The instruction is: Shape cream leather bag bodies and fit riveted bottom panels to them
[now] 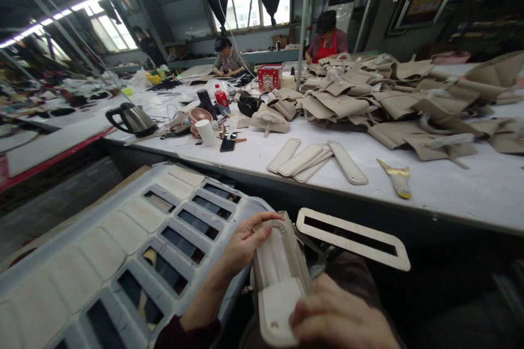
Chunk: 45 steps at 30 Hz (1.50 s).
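A beige leather bag [302,262] lies across my lap with its narrow side up. My left hand [249,242] grips the far end, thumb on top and fingers around the edge. Along that side runs a pale recessed strip, and a cream leather panel [280,305] with a rounded end and a small stud covers its near part. My right hand [335,311], smeared by motion, is at the right edge of this panel; its fingertips are too blurred to show a grip. A cream frame-shaped piece [352,237] with a long slot sits just right of the bag.
To the left is a pale slotted rack [164,292] bearing cream panels [82,256]. On the white table [241,163] are loose cream strips [347,162], a yellow-stained scraper-like tool [397,179], beige bags [339,106], a kettle [137,120] and a phone [228,143]. Several people sit or stand farther back.
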Tool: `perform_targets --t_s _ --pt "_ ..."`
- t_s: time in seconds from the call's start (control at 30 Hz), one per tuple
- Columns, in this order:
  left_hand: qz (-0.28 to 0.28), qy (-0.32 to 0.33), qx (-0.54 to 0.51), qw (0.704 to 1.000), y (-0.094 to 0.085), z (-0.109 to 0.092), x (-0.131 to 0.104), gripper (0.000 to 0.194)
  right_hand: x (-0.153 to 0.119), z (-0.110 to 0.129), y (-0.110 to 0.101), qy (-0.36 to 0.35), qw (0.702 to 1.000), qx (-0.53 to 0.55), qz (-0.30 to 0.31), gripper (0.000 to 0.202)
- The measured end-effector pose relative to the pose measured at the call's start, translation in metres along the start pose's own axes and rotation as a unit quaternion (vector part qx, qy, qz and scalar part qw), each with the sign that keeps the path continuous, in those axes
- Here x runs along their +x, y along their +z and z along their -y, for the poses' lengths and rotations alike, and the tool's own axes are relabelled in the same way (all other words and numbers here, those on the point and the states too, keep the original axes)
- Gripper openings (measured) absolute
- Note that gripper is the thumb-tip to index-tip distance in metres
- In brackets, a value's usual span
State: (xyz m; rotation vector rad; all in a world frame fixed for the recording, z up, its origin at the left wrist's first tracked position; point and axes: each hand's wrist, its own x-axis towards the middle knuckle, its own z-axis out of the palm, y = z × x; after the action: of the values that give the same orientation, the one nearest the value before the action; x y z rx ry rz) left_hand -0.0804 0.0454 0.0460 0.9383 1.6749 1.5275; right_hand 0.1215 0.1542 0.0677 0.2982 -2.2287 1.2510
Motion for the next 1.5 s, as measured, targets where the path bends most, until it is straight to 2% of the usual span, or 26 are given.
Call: perform_targets --t_s 0.07,0.13,0.2,0.3,0.4,0.5,0.6,0.7,0.8,0.93,1.13,1.23,1.33,1.5 --pt "0.011 0.012 -0.047 0.999 -0.002 0.004 -0.002 0.053 0.012 -0.008 -0.001 0.089 0.992 0.034 -0.078 0.009" --pt "0.022 0.020 -0.114 0.993 -0.004 0.009 -0.006 0.084 0.019 -0.020 0.004 0.187 0.973 0.044 -0.131 0.014" --pt "0.012 0.032 -0.149 0.988 -0.006 0.015 -0.010 0.106 0.019 -0.032 0.012 0.264 0.956 0.032 -0.123 0.028" --pt "-0.019 0.042 -0.136 0.990 -0.006 0.023 -0.016 0.107 0.010 -0.040 0.029 0.339 0.938 0.004 -0.080 0.042" --pt "-0.048 0.033 -0.119 0.991 0.001 0.030 -0.019 0.095 0.000 -0.041 0.047 0.322 0.944 -0.037 -0.063 0.043" --pt "-0.124 0.050 -0.104 0.986 0.008 0.035 -0.020 0.073 -0.004 -0.040 0.061 0.297 0.951 -0.052 -0.069 0.041" --pt "-0.177 0.059 -0.091 0.978 0.011 0.039 -0.023 0.062 -0.002 -0.041 0.069 0.317 0.945 -0.035 -0.073 0.033" --pt "-0.195 0.062 -0.079 0.976 0.012 0.040 -0.026 0.058 0.002 -0.042 0.072 0.346 0.934 -0.003 -0.092 0.023" --pt "-0.201 0.062 -0.076 0.975 0.011 0.040 -0.027 0.054 0.007 -0.044 0.071 0.359 0.927 0.022 -0.105 0.016" --pt "-0.192 0.058 -0.084 0.976 0.012 0.040 -0.026 0.051 0.012 -0.049 0.069 0.344 0.932 0.032 -0.113 0.012" --pt "-0.179 0.023 -0.122 0.976 0.013 0.038 -0.023 0.047 0.012 -0.059 0.063 0.265 0.958 0.020 -0.109 0.017" --pt "-0.165 0.002 -0.171 0.971 0.016 0.036 -0.027 0.053 0.013 -0.062 0.058 0.276 0.954 0.042 -0.106 0.021" --pt "-0.214 -0.026 -0.158 0.964 0.022 0.038 -0.038 0.055 0.014 -0.068 0.052 0.306 0.944 0.047 -0.110 0.027" --pt "-0.278 -0.078 -0.046 0.956 0.043 0.047 -0.056 0.049 0.024 -0.078 0.039 0.313 0.946 0.024 -0.083 0.035"
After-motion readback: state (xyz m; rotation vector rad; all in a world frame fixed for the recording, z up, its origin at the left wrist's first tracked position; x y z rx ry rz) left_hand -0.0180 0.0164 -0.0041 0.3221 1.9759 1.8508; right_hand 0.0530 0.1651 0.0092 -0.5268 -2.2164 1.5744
